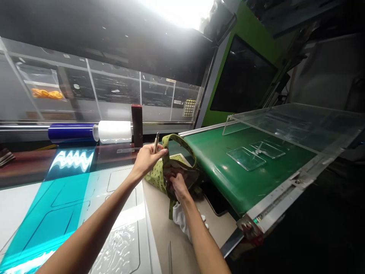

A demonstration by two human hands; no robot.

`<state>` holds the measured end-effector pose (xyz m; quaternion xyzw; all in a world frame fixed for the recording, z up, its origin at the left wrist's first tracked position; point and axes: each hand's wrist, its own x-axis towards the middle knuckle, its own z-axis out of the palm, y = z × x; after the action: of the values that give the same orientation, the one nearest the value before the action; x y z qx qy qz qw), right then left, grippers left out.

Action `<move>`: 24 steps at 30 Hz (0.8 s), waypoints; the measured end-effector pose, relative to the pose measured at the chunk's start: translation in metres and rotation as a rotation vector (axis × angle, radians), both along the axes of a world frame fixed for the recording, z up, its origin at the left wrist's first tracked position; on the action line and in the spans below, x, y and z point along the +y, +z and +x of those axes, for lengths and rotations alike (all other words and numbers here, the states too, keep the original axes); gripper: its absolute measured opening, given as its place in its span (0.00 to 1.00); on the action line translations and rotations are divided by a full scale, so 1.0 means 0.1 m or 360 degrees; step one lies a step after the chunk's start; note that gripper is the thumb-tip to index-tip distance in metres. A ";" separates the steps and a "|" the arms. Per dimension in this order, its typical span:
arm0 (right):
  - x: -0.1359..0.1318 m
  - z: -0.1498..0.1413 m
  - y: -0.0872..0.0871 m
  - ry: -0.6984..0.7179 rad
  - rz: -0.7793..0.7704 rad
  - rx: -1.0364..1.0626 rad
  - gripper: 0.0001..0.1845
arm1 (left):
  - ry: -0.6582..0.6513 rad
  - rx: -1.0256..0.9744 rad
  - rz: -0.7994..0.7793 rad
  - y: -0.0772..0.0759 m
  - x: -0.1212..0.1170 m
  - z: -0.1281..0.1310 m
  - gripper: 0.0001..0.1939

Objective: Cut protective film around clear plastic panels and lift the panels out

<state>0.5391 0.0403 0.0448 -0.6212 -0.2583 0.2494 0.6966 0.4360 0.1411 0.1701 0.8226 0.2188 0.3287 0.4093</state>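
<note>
Olive fabric bag (155, 180), green conveyor belt (219, 179), blue film roll (71, 132)

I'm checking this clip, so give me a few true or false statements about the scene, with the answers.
The white roll lies beside the blue roll. True.

The left hand holds a pen. True.

The right hand rests on the blue roll. False: it is at the opening of the green bag.

A white cloth lies on the green belt. False: the cloth lies on the counter below the bag, not on the belt.

Clear plastic pieces lie on the belt. True.
</note>
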 end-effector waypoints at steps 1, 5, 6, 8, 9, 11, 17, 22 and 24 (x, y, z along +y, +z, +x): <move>0.01 0.00 0.01 0.0044 -0.0002 -0.0084 0.18 | 0.0000 0.0009 -0.0002 0.00 0.01 -0.02 0.21; -0.23 -0.12 0.04 0.0281 -0.0027 -0.0406 0.13 | 0.0019 0.0084 0.0013 -0.01 0.06 -0.09 0.22; -0.30 -0.17 0.05 0.0334 -0.0047 -0.0479 0.12 | 0.0037 0.0117 0.0028 -0.02 0.06 -0.09 0.23; -0.39 -0.26 0.07 0.0364 -0.0102 -0.0614 0.09 | 0.0098 0.0221 0.0077 -0.04 0.04 -0.12 0.23; -0.40 -0.29 0.08 0.0345 -0.0130 -0.0673 0.08 | 0.0127 0.0292 0.0112 -0.06 0.02 -0.14 0.23; -0.38 -0.34 0.10 0.0299 -0.0179 -0.0773 0.08 | 0.0169 0.0461 0.0190 -0.12 -0.05 -0.23 0.23; -0.20 -0.33 0.14 0.0349 -0.0260 -0.0961 0.13 | 0.0174 0.0977 0.0256 -0.60 -0.30 -0.66 0.25; -0.21 -0.33 0.16 0.0438 -0.0500 -0.1093 0.13 | 0.0114 0.1305 0.0239 -0.99 -0.41 -0.75 0.19; -0.29 -0.37 0.17 0.0417 -0.0635 -0.1178 0.11 | 0.0081 0.1396 0.0256 -1.07 -0.44 -0.75 0.17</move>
<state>0.5025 0.0111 0.0615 -0.7530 -0.5137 0.1412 0.3862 0.3614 0.0974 0.0635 0.9077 0.3656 -0.0254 0.2043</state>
